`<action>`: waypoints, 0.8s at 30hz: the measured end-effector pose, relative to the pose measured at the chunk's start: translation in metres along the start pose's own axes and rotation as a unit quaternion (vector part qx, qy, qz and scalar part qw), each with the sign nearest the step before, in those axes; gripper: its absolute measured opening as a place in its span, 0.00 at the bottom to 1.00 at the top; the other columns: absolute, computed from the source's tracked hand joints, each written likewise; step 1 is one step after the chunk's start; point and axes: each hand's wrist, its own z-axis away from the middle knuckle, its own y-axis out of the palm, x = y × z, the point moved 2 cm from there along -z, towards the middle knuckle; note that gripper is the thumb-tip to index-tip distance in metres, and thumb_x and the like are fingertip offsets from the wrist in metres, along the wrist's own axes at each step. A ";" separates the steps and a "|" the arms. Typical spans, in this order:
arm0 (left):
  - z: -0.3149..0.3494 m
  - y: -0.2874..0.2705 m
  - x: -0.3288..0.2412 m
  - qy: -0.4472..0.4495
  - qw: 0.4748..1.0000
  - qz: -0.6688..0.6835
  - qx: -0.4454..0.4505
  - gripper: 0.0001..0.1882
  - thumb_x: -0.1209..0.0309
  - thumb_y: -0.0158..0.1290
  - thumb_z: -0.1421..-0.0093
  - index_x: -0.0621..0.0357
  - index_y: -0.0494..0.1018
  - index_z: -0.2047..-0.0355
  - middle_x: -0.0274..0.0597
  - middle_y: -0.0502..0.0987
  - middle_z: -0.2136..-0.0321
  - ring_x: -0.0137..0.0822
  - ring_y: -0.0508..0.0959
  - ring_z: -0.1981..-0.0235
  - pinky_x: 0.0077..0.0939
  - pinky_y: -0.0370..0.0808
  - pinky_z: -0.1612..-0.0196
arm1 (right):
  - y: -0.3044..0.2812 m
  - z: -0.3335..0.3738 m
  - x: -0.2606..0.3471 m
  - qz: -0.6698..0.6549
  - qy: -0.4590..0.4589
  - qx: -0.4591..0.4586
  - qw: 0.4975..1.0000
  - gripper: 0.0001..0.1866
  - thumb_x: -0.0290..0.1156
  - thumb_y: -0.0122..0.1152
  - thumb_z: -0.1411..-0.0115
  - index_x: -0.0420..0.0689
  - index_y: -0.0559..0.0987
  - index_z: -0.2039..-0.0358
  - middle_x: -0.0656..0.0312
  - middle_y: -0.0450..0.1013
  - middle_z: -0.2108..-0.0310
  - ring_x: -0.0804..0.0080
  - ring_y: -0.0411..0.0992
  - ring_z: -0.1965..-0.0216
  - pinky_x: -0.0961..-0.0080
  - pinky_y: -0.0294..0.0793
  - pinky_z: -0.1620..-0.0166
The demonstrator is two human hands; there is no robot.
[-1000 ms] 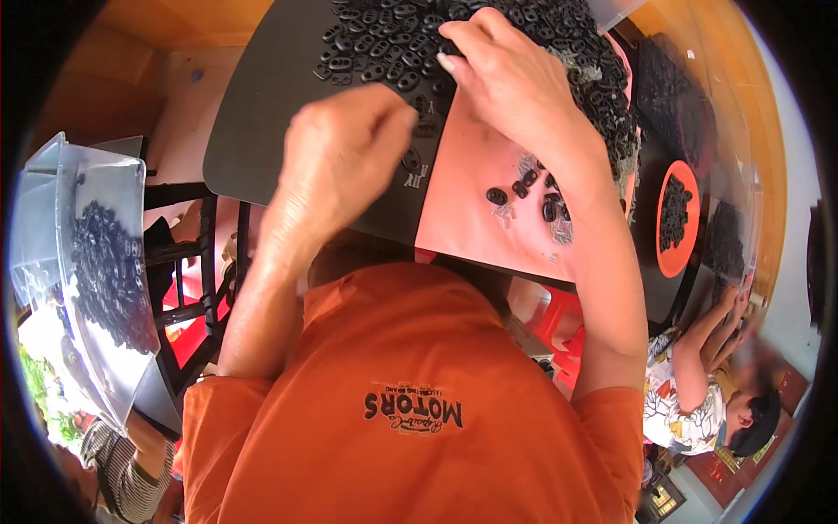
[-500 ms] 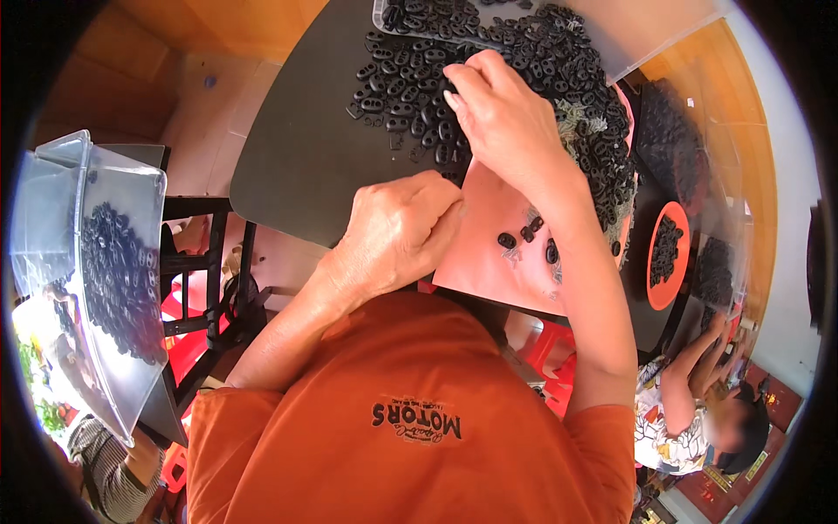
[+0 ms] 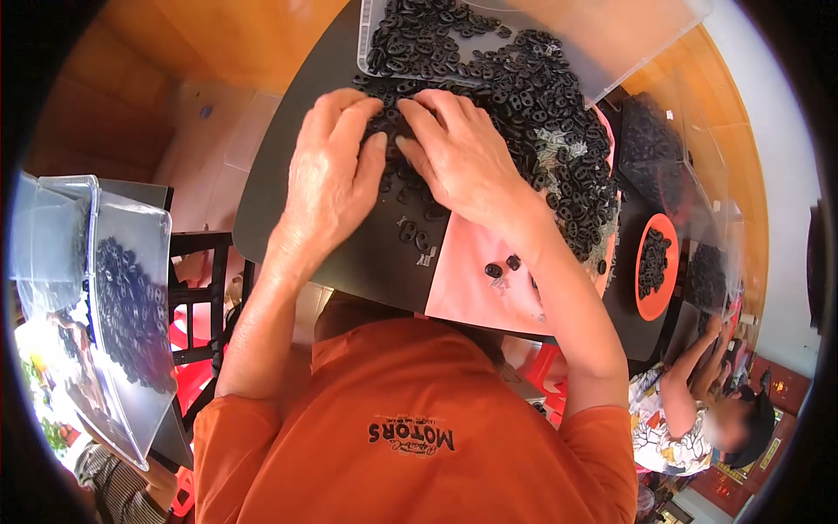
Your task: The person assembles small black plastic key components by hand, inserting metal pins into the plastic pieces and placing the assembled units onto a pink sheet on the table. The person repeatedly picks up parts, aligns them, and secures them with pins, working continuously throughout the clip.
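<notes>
My left hand (image 3: 336, 170) rests on the black oval two-hole pieces (image 3: 524, 96), which look like cord locks, at the middle of the dark table. Its thumb and fingers are apart. Facing it, my right hand (image 3: 467, 157) has its thumb and fingers apart too. A few pieces lie between the two hands, some of them hidden under the fingers. Neither hand plainly grips one. Nearer to me, two loose cord locks (image 3: 415, 234) lie on the table beside small silvery bits (image 3: 427, 257), too small to make out. More silvery bits (image 3: 559, 144) are heaped among the pieces at the right.
A pink sheet (image 3: 463, 271) covers part of the dark table (image 3: 279, 183). A clear bin (image 3: 363, 44) lies tipped at the far side, spilling pieces. At the right is an orange plate (image 3: 643, 301) of pieces; at the left, a clear bin (image 3: 161, 231). Other people (image 3: 668, 428) sit nearby.
My left hand has moved forward from the table's near edge onto the pieces, and its fingers have opened. My right hand has come back slightly toward me, beside it. Two cord locks now show nearer to me.
</notes>
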 end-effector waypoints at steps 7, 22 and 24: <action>-0.004 0.021 0.011 0.012 0.992 -0.121 0.045 0.22 0.70 0.50 0.42 0.67 0.65 0.48 0.58 0.65 0.46 0.54 0.65 0.45 0.43 0.61 0.42 | 0.004 0.011 0.007 -0.047 0.071 -0.073 0.994 0.20 0.31 0.57 0.42 0.35 0.68 0.52 0.49 0.65 0.54 0.51 0.68 0.57 0.57 0.67 0.52; -0.007 0.016 0.005 0.051 0.986 -0.146 0.064 0.21 0.70 0.50 0.41 0.63 0.66 0.48 0.55 0.63 0.44 0.53 0.64 0.43 0.41 0.61 0.41 | -0.026 0.015 -0.013 -0.004 0.004 -0.028 1.000 0.23 0.37 0.64 0.47 0.37 0.72 0.55 0.49 0.67 0.54 0.51 0.68 0.54 0.62 0.69 0.51; -0.008 0.015 -0.001 0.060 0.987 -0.129 0.068 0.19 0.71 0.50 0.42 0.63 0.68 0.50 0.55 0.64 0.45 0.53 0.64 0.44 0.41 0.61 0.41 | -0.042 0.009 -0.036 0.001 0.026 -0.030 0.999 0.20 0.36 0.61 0.44 0.38 0.72 0.54 0.50 0.69 0.55 0.51 0.69 0.54 0.62 0.69 0.50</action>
